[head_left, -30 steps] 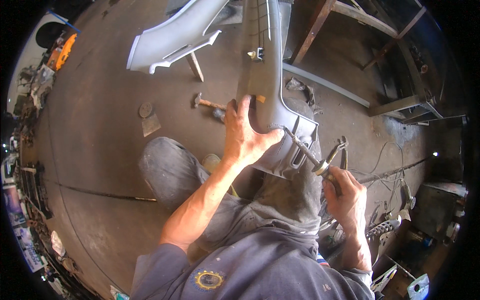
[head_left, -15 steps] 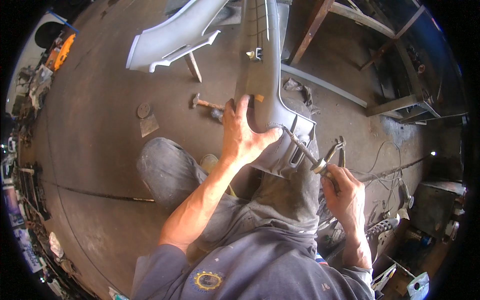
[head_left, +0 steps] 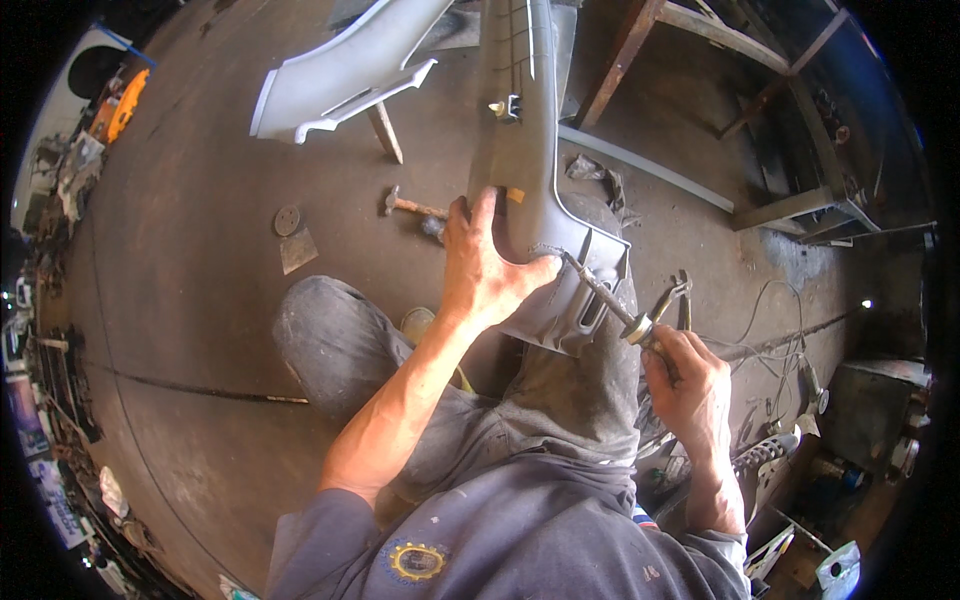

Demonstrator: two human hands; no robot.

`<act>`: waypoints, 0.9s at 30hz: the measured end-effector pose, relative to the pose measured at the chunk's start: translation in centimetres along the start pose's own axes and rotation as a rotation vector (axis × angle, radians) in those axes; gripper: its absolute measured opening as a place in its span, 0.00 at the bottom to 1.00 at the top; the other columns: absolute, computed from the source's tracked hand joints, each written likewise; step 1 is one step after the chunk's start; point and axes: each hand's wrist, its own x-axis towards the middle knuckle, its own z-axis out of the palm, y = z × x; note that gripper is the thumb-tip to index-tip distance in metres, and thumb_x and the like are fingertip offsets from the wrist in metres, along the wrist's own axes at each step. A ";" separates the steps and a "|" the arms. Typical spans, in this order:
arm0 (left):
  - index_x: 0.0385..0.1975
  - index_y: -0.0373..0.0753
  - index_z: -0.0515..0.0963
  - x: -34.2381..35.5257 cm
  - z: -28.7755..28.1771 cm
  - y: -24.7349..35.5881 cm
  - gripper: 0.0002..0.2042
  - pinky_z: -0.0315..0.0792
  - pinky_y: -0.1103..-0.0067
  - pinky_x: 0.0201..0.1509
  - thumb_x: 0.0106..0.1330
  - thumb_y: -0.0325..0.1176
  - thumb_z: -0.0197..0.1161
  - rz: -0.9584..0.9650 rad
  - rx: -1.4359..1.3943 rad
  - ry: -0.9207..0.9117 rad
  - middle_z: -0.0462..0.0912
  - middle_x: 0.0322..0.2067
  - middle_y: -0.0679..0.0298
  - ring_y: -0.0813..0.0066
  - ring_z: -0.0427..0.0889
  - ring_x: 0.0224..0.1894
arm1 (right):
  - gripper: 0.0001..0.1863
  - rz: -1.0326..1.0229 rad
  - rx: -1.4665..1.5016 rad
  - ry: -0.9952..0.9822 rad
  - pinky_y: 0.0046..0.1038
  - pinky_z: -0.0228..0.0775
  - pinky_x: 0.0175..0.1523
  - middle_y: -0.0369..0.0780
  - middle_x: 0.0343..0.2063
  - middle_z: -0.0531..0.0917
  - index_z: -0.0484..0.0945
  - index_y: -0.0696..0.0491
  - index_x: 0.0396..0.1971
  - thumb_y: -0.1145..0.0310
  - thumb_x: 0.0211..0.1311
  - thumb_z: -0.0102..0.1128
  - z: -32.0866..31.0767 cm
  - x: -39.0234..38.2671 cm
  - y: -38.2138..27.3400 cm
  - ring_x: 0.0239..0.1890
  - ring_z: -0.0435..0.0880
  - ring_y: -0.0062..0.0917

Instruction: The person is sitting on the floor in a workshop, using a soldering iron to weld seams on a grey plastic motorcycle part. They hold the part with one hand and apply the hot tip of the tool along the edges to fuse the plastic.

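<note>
A long grey plastic trim panel (head_left: 528,170) lies across my lap, its broad end over my thigh. My left hand (head_left: 490,265) grips its left edge, thumb pressed on the surface by a rough, dotted seam. My right hand (head_left: 690,375) is closed round the handle of a soldering iron (head_left: 604,292). The iron's long metal shaft slants up and left, and its tip meets the panel at the seam, close beside my left thumb. A metal clip (head_left: 508,107) sticks out farther up the panel.
A second grey trim panel (head_left: 330,85) is raised at the far left. A hammer (head_left: 412,205) lies on the floor beyond my left hand; pliers (head_left: 679,293) are beside my right. A cable (head_left: 768,310) trails at right, near a metal frame (head_left: 790,210).
The panel has shifted very slightly to the left. Both hands keep their grips, and the iron's tip stays at the seam.
</note>
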 end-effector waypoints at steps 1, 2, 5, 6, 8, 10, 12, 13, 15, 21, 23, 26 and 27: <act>0.71 0.36 0.56 0.0 0.0 0.0 0.54 0.62 0.48 0.71 0.44 0.48 0.81 0.009 -0.015 0.000 0.56 0.65 0.30 0.30 0.59 0.68 | 0.15 -0.013 -0.002 0.008 0.30 0.77 0.36 0.44 0.33 0.86 0.83 0.57 0.46 0.77 0.57 0.67 0.1 0.0 0.1 0.30 0.88 0.35; 0.71 0.37 0.56 0.0 -0.1 0.0 0.54 0.62 0.48 0.71 0.44 0.48 0.81 0.009 -0.014 0.004 0.57 0.65 0.30 0.30 0.60 0.68 | 0.15 -0.028 -0.003 0.016 0.29 0.77 0.35 0.44 0.33 0.86 0.83 0.57 0.46 0.78 0.56 0.67 0.1 0.0 0.2 0.29 0.88 0.35; 0.71 0.37 0.56 -0.1 -0.1 0.2 0.54 0.62 0.48 0.70 0.43 0.48 0.81 0.000 -0.002 0.008 0.57 0.65 0.31 0.31 0.60 0.68 | 0.15 -0.033 -0.003 0.032 0.29 0.77 0.34 0.45 0.32 0.86 0.83 0.57 0.45 0.78 0.55 0.67 -0.4 -0.4 0.1 0.29 0.88 0.34; 0.71 0.38 0.56 -0.2 -0.2 0.3 0.54 0.62 0.48 0.71 0.43 0.48 0.81 -0.009 0.010 0.005 0.57 0.65 0.31 0.31 0.60 0.68 | 0.16 -0.032 0.008 0.043 0.29 0.78 0.34 0.45 0.32 0.86 0.83 0.57 0.45 0.79 0.55 0.67 -0.4 -0.6 0.1 0.29 0.88 0.34; 0.71 0.38 0.56 -0.3 -0.2 0.3 0.55 0.62 0.48 0.71 0.43 0.48 0.82 -0.020 0.026 0.002 0.56 0.65 0.31 0.31 0.60 0.68 | 0.16 -0.028 0.028 0.065 0.28 0.78 0.34 0.45 0.32 0.86 0.83 0.57 0.45 0.79 0.54 0.68 -0.5 -0.8 0.2 0.29 0.88 0.34; 0.71 0.39 0.57 -0.3 -0.1 0.2 0.54 0.62 0.49 0.71 0.44 0.48 0.82 -0.026 0.035 0.003 0.55 0.65 0.31 0.31 0.60 0.68 | 0.16 -0.033 0.043 0.065 0.29 0.78 0.35 0.45 0.33 0.86 0.83 0.57 0.45 0.79 0.54 0.67 -0.4 -0.8 0.2 0.29 0.88 0.34; 0.71 0.39 0.57 -0.2 -0.2 0.2 0.54 0.63 0.49 0.71 0.44 0.49 0.82 -0.008 0.002 -0.003 0.55 0.66 0.30 0.31 0.59 0.69 | 0.16 -0.040 0.041 0.068 0.30 0.78 0.34 0.44 0.32 0.85 0.82 0.56 0.45 0.78 0.54 0.67 -0.1 -0.8 0.3 0.29 0.88 0.35; 0.71 0.39 0.57 -0.2 -0.3 0.3 0.54 0.63 0.49 0.71 0.44 0.49 0.82 0.001 -0.015 -0.006 0.54 0.66 0.30 0.30 0.59 0.69 | 0.16 -0.046 0.032 0.069 0.31 0.78 0.34 0.43 0.31 0.85 0.82 0.55 0.45 0.78 0.54 0.68 0.1 -0.8 0.4 0.28 0.87 0.36; 0.71 0.34 0.58 -0.3 -0.3 0.7 0.55 0.63 0.54 0.72 0.45 0.50 0.82 -0.013 0.016 0.011 0.60 0.65 0.36 0.39 0.62 0.69 | 0.16 -0.027 0.028 0.052 0.32 0.78 0.34 0.43 0.31 0.85 0.82 0.55 0.45 0.77 0.54 0.67 0.3 -0.7 0.3 0.29 0.87 0.37; 0.71 0.32 0.59 -0.3 -0.1 0.5 0.54 0.63 0.57 0.72 0.46 0.50 0.82 -0.021 0.047 0.028 0.63 0.64 0.39 0.43 0.64 0.68 | 0.16 0.044 0.034 0.016 0.31 0.78 0.37 0.45 0.33 0.86 0.83 0.57 0.46 0.77 0.55 0.67 0.2 -0.7 -0.1 0.31 0.88 0.37; 0.71 0.33 0.59 -0.4 0.0 0.5 0.54 0.64 0.57 0.71 0.46 0.50 0.82 -0.017 0.052 0.038 0.63 0.63 0.40 0.44 0.65 0.68 | 0.16 0.061 0.041 0.013 0.31 0.78 0.37 0.45 0.33 0.86 0.83 0.56 0.46 0.77 0.56 0.67 0.2 -0.7 -0.2 0.31 0.88 0.38; 0.71 0.34 0.60 -0.5 0.1 0.5 0.53 0.65 0.57 0.70 0.46 0.50 0.82 -0.008 0.041 0.048 0.64 0.63 0.41 0.44 0.65 0.67 | 0.15 0.074 0.031 0.012 0.31 0.78 0.37 0.45 0.33 0.86 0.83 0.56 0.45 0.77 0.56 0.67 0.2 -0.7 -0.6 0.31 0.88 0.38; 0.71 0.34 0.60 -0.4 0.2 0.4 0.53 0.65 0.57 0.70 0.46 0.50 0.82 -0.001 0.040 0.049 0.64 0.62 0.41 0.44 0.66 0.67 | 0.15 0.075 0.024 0.010 0.31 0.78 0.37 0.45 0.33 0.86 0.83 0.56 0.45 0.76 0.56 0.67 0.1 -0.7 -0.8 0.31 0.88 0.38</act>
